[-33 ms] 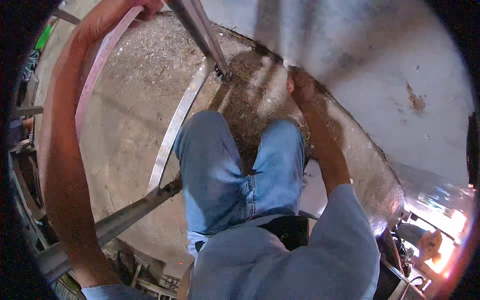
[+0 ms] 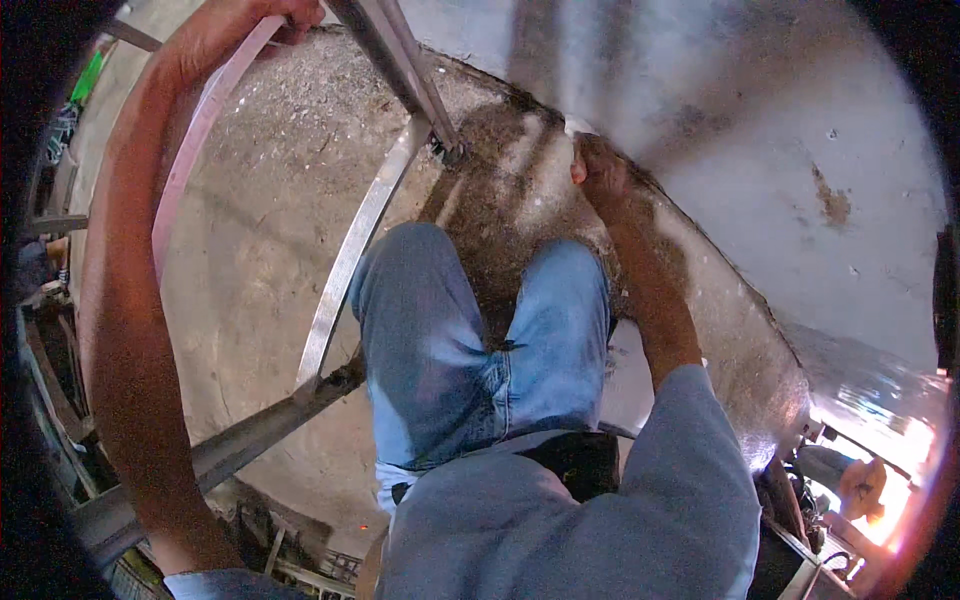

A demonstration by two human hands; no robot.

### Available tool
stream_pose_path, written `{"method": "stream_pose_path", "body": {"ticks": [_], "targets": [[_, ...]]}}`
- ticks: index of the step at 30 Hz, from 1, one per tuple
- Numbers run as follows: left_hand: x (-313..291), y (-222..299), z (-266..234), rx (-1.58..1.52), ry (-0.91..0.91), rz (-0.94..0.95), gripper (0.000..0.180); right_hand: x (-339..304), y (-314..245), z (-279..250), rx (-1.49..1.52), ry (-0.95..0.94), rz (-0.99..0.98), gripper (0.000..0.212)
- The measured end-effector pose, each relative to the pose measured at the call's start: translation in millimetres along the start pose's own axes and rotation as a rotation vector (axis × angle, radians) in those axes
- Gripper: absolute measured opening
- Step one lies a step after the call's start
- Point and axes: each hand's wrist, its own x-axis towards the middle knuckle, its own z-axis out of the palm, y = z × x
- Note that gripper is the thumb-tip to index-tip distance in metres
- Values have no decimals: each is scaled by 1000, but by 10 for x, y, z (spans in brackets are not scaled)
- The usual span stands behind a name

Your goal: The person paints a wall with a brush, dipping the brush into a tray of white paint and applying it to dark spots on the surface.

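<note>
At the top left, my left hand [image 2: 292, 14] is closed around the upper end of a long pale, pinkish flat bar [image 2: 190, 140], which runs down beside my left forearm. My right hand [image 2: 602, 172] is low near the foot of the wall, its fingers curled. A small whitish piece [image 2: 577, 125] shows at its fingertips; I cannot make out what it is. Between my hands a dark metal tube [image 2: 385, 50] slants down to the floor. A shiny flat metal strip [image 2: 350, 255] joins it near its lower end.
A grey-white wall [image 2: 760, 130] with a brown stain rises on the right. My knees [image 2: 420, 260] are bent over the dusty concrete floor [image 2: 250, 280]. Another metal bar [image 2: 235, 440] crosses at the lower left. Clutter lies at the left rim, with more items [image 2: 830, 470] by bright light at the lower right.
My right hand has shifted very slightly and is less blurred. My left hand stays on the pale bar, and the metal pieces look the same.
</note>
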Motion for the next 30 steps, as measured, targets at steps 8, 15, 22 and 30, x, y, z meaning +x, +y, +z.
{"method": "stream_pose_path", "body": {"ticks": [8, 15, 22, 30], "targets": [[-74, 368, 88, -45, -60, -23, 25, 748, 189, -797, 60, 81, 91, 37], [-126, 284, -103, 736, -44, 614, 12, 662, 9, -762, -262, 344, -147, 40], [-222, 555, 153, 179, 89, 58, 16, 342, 5, -34, -65, -239, 130, 36], [-263, 630, 157, 40, 28, 7, 27, 694, 38, -1251, 996, 285, 525, 25]]}}
